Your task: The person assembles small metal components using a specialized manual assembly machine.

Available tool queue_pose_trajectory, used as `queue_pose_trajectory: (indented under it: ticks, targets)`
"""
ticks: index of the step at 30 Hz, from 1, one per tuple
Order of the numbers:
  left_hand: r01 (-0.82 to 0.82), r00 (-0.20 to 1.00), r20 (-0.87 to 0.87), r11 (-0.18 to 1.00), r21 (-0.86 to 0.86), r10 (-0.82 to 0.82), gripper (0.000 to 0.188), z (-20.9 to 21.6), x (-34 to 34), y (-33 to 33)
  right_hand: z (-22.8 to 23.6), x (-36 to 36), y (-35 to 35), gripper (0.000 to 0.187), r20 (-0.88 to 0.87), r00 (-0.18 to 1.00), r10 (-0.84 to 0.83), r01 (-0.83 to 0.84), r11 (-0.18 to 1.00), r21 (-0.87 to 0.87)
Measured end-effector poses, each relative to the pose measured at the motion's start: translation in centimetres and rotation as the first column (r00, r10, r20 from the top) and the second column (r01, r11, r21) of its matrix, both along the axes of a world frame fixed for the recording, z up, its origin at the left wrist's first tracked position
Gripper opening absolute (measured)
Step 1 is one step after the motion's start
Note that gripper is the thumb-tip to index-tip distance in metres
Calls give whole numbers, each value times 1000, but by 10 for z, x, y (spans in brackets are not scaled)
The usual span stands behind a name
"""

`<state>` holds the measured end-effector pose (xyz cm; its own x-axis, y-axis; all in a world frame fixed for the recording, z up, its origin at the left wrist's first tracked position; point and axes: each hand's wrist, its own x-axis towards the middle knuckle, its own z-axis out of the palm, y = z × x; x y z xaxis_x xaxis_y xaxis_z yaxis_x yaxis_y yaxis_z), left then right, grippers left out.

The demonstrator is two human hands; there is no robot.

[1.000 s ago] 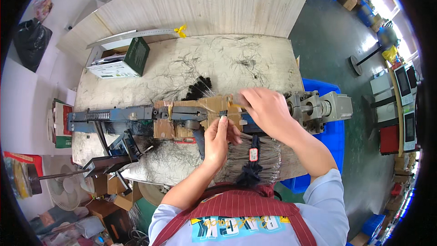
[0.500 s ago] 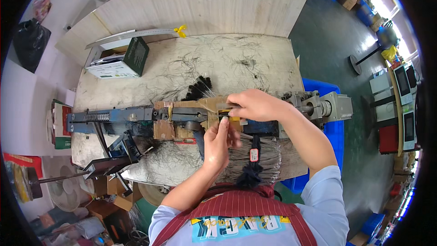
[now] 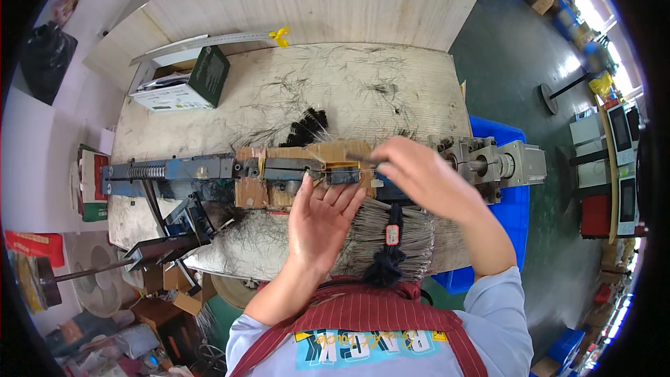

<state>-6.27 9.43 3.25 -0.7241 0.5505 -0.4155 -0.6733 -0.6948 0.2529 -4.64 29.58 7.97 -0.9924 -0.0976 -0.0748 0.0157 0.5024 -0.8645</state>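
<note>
A long blue machine (image 3: 192,169) runs across the bench, its middle covered with brown cardboard (image 3: 251,195). My left hand (image 3: 319,227) lies palm up at the near side of this middle part, fingers stretched out and apart, the thumb tip close to the metal jaws (image 3: 286,167). Over the cardboard's right end, my right hand (image 3: 419,174) is blurred, its fingers drawn together around something thin and dark that I cannot make out. A fine wire line shows between the jaws and that hand. Behind the jaws lies a bunch of wire brushes with black bristles (image 3: 307,127).
A tied bundle of thin wires (image 3: 412,230) lies near me, beside a dark cloth band. A motor (image 3: 520,163) ends the machine at right, above a blue crate (image 3: 513,230). A green-and-white box (image 3: 181,94) and a metal ruler (image 3: 237,40) sit at the back left. Loose bristles litter the bench.
My left hand has opened and turned palm up, moving slightly left. My right hand has drawn to the right, away from the left. The view has shifted slightly.
</note>
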Motion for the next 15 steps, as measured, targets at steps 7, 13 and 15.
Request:
queue_pose_trajectory:
  ticks: [7, 13, 15]
  targets:
    - [36, 999, 9, 997, 62, -37, 50, -5, 5, 1, -35, 0, -28, 13, -579, 787, 212, 116, 871, 476]
    - [-52, 999, 12, 998, 44, 51, 52, -6, 10, 8, -14, 7, -16, 11, -393, 917, -67, 163, 963, 217]
    - [-41, 999, 23, 997, 59, 40, 52, -4, 6, 2, -15, 14, -16, 14, -329, 940, -91, 183, 949, 258]
